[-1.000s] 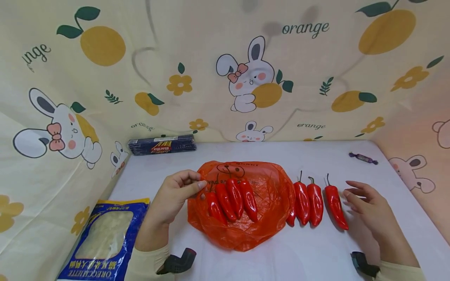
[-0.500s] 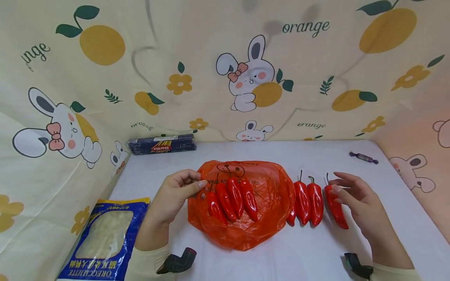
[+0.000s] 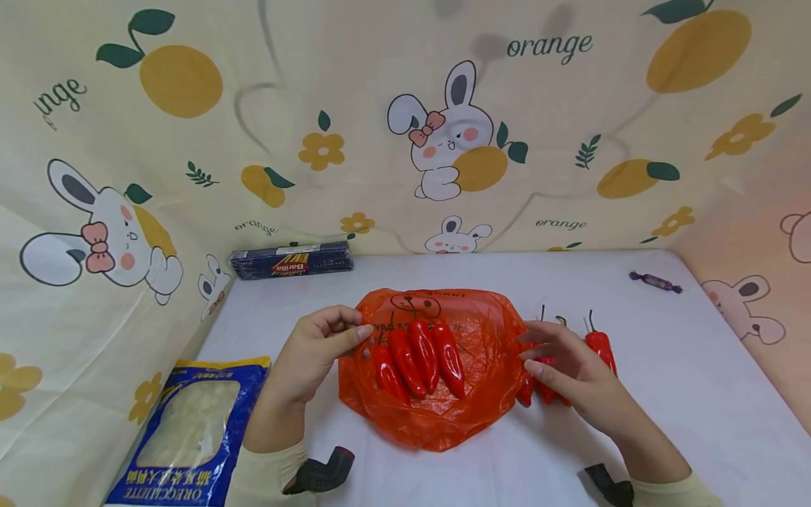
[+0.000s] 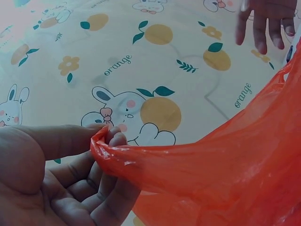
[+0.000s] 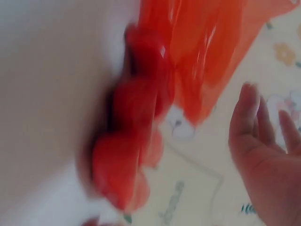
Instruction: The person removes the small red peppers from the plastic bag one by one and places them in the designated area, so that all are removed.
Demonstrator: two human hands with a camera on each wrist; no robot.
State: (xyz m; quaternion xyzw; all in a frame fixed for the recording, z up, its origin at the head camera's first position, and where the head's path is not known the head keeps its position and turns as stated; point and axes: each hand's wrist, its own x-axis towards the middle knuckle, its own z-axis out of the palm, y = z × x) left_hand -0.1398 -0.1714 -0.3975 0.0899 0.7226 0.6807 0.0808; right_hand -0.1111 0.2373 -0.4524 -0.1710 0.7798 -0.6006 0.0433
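A red plastic bag [image 3: 437, 431] lies spread with its mouth wide, several shiny red chili peppers [image 3: 423, 357] resting in it. My left hand [image 3: 317, 355] pinches the bag's left rim between thumb and fingers; in the left wrist view the gathered rim [image 4: 106, 148] shows in the pinch. Beside the bag's right rim hovers my right hand [image 3: 579, 377], fingers spread and relaxed, holding nothing. It partly covers several more peppers lying right of the bag. The rightmost pepper [image 3: 600, 346] shows past the hand. In the blurred right wrist view, these peppers [image 5: 122, 160] stand in a row.
At the lower left lies a blue orecchiette packet [image 3: 190, 422]. A dark blue Barilla spaghetti pack [image 3: 291, 260] sits at the back left of the white table [image 3: 469, 271]. A purple wrapped candy [image 3: 655, 282] lies at the back right. Printed cloth [image 3: 361, 84] encloses the back and sides.
My right hand has swept left, from beside the rightmost pepper across the loose peppers to the bag's right rim. The left hand has kept its pinch in place.
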